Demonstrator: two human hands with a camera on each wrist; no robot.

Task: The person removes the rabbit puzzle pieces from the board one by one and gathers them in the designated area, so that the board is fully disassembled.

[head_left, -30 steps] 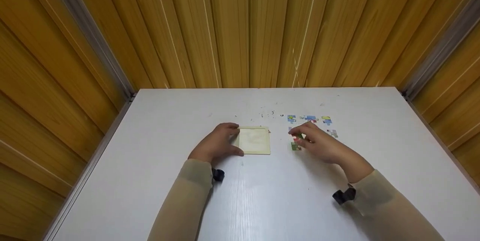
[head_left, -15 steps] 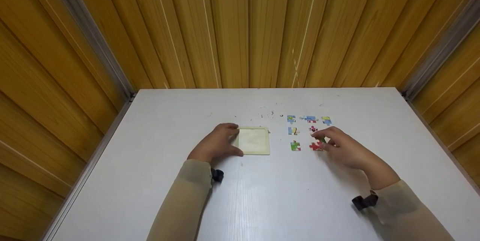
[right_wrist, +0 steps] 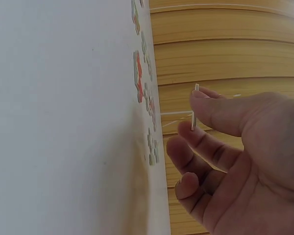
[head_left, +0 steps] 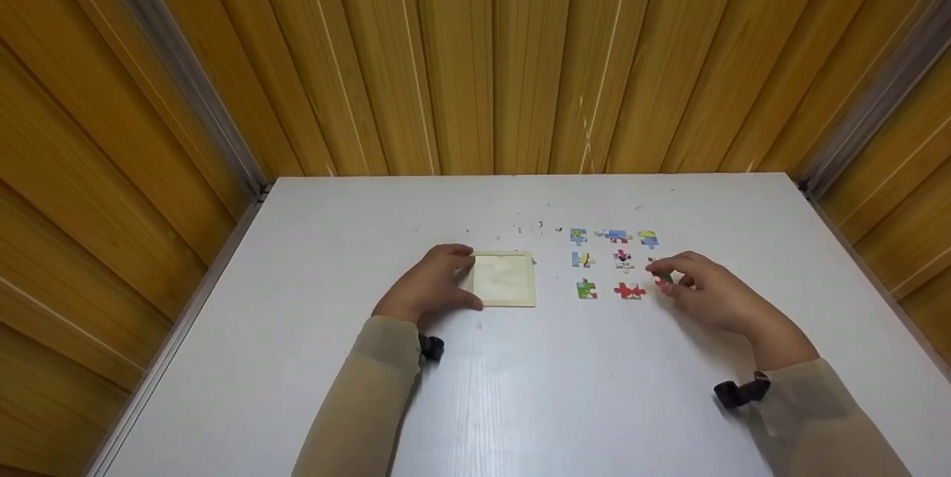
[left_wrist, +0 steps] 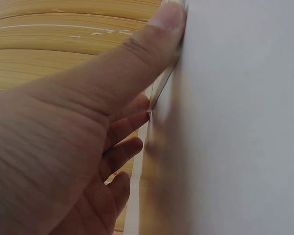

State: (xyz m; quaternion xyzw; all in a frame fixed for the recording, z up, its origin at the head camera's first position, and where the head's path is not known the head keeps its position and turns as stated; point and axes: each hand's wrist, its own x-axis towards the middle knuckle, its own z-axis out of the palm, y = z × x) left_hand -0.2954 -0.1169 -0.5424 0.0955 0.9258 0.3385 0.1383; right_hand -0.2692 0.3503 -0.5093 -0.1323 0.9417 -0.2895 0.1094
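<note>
A small pale square puzzle tray (head_left: pixel 505 280) lies on the white table. My left hand (head_left: pixel 431 282) holds its left side, thumb on the near edge and fingertips on the far edge. Between thumb and fingers, my right hand (head_left: pixel 706 291) pinches a red and green puzzle piece (head_left: pixel 662 278). The right wrist view shows that puzzle piece (right_wrist: pixel 194 121) edge-on, raised off the table. Loose jigsaw pieces lie in rough rows between tray and right hand, among them a red piece (head_left: pixel 630 290) and a green one (head_left: pixel 586 289). My right fingers partly cover another piece.
Dark specks (head_left: pixel 540 225) mark the table (head_left: pixel 535 395) beyond the tray. Yellow wood-look panels (head_left: pixel 490 61) stand behind the table's far edge and along both sides.
My right hand has moved right, away from the near left piece, carrying the pinched puzzle piece. The red piece and others it covered now show. My left hand and the tray stay put.
</note>
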